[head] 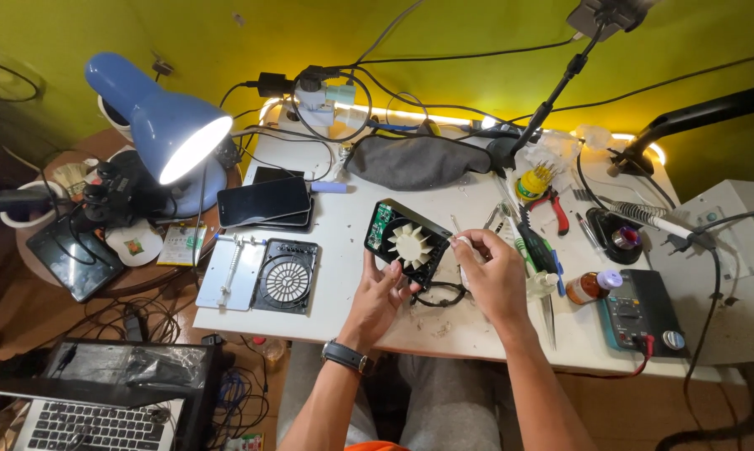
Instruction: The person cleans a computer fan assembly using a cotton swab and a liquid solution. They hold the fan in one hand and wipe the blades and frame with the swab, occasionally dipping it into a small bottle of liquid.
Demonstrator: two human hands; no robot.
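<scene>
on the white work table (335, 321) both hands hold a small square black plastic fan housing with a cream ribbed impeller and a green circuit board at one corner (407, 242), tilted up off the tabletop near the middle of the desk. the left hand (377, 299), with a dark watch on its wrist, props the housing's lower edge with fingers spread and thumb against it. the right hand (494, 276) is curled around the housing's right side, and something pale shows under its fingers; what that is cannot be told.

left of the housing lies a matte black perforated grille cover with a round slotted centre (287, 276), touching a flat silver metal clamp plate (232, 271). behind them sits a glossy black smartphone (264, 201) beneath a lit blue dome desk lamp (164, 121). a limp grey fabric pouch (417, 160) lies further back. to the right stand a small amber bottle with a white cap (592, 286), red-handled pliers (556, 209) and a teal-edged multimeter (642, 311). an open laptop (93, 418) sits low at the left.
</scene>
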